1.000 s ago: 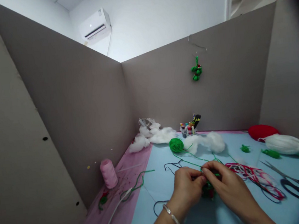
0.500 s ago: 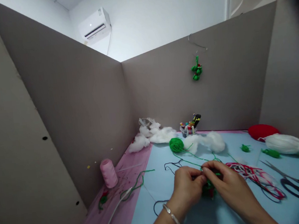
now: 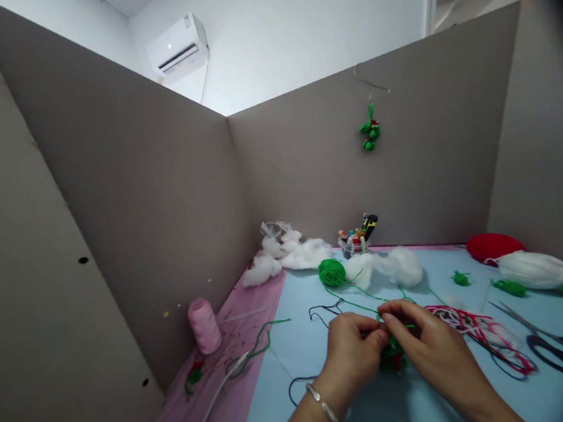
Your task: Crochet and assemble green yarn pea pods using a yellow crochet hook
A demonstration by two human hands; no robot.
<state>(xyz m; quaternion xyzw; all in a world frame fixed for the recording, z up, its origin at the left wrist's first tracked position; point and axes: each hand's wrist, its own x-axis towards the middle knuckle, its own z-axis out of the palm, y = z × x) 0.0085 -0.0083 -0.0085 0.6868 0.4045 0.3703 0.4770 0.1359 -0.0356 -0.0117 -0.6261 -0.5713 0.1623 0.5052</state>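
My left hand (image 3: 355, 351) is closed in a pinch on a small green yarn piece (image 3: 393, 353) with a bit of red on its lower side. Close against it, my right hand (image 3: 415, 338) pinches at the top of the same piece, thumb and forefinger together. Fingers hide most of the piece, and any small tool between them cannot be made out. A green strand runs from near the fingertips back to a green yarn ball (image 3: 331, 273). Black cord (image 3: 325, 310) lies just beyond my left hand.
Large scissors (image 3: 552, 344) lie open-bladed at right beside tangled red and white yarn (image 3: 469, 329). White stuffing (image 3: 403, 267), a pen cup (image 3: 354, 246) and red and white skeins (image 3: 534, 268) stand behind. A pink thread spool (image 3: 204, 326) and white cable (image 3: 216, 406) are at left.
The right fingers have shifted very slightly at the top of the green yarn piece. Both hands otherwise stay in place.
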